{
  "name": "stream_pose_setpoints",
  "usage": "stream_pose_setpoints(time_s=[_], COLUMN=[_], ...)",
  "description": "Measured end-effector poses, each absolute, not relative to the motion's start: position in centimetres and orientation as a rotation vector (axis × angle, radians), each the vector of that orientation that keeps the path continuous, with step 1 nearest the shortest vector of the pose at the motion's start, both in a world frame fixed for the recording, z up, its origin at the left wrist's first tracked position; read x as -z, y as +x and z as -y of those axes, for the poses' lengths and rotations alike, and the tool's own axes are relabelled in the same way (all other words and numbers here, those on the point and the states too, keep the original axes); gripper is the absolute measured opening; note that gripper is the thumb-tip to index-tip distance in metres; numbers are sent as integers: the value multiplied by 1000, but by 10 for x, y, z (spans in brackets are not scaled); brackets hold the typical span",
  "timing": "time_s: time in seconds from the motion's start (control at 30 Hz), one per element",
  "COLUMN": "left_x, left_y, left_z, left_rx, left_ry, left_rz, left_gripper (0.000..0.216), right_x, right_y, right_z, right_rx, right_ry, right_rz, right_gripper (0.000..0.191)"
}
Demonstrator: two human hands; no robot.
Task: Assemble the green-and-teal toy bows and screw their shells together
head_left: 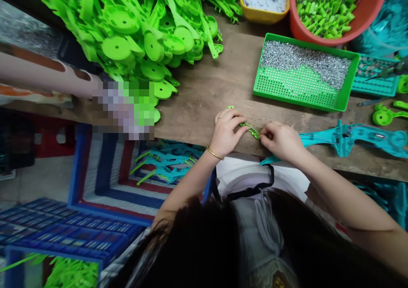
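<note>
My left hand is closed around a slim green plastic part just above the front of the wooden bench. Its lower end points toward my right hand, whose thumb and fingertips are pinched together right beside it. Whatever sits in that pinch is too small to make out. A long turquoise plastic piece lies on the bench to the right, partly behind my right hand and wrist. Above my hands stands a green perforated tray with many small silver screws.
Bright green plastic parts are heaped at the left. A red bowl of small green pieces and a yellow container stand at the back. Below the bench edge, a blue crate holds turquoise parts. A pixelated patch covers the left side.
</note>
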State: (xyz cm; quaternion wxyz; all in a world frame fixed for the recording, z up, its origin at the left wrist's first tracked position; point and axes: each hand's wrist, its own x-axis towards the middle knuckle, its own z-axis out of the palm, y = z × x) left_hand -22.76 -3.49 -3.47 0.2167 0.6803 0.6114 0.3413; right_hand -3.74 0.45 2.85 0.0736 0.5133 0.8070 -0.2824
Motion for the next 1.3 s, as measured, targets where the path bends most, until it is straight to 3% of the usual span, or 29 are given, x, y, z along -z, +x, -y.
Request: stream_pose_setpoints(time_s=[0.3,0.5,0.73,1.0,1.3], left_x=[37,38,38,37,33], left_y=[-228,-232,-233,-233,-228], left_z=[38,39,37,37,45], left_rx=[-973,-1000,-996,-971,-948], left_ry=[1939,1947,1975,2008,2085], left_rz=[-1713,-1707,-1695,-1706,-1704], left_gripper=[15,16,16,16,17], right_x=[-34,-36,-30,-31,-24], right_y=[-48,-42,-50,-35,-15], right_z=[-30,-34,-26,-15,36], right_rx=[947,1199,960,979,518], right_ry=[1479,1323,1450,1413,1222], right_rz=[-2141,-2145,-2126,-2372,-2693], right_gripper=[10,12,19,21,32])
